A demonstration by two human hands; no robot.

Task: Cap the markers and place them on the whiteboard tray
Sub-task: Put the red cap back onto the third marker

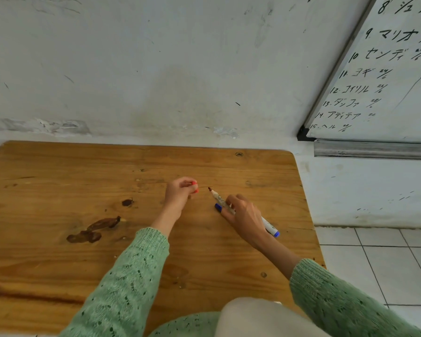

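Green sleeves (pixel 122 283) reach in from the near edge | left hand (pixel 180 193) curled over mid-table (pixel 58 166), pinching one red cap (pixel 194 183) | right hand (pixel 243 215) grips one uncapped red marker (pixel 218 198), tip aimed far-left at the cap | one blue marker (pixel 270 228) lies under that hand | tray (pixel 374 149) far right, well apart

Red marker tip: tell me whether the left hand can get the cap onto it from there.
Probably yes. The left hand is beside the bare red marker tip, with only open table between.
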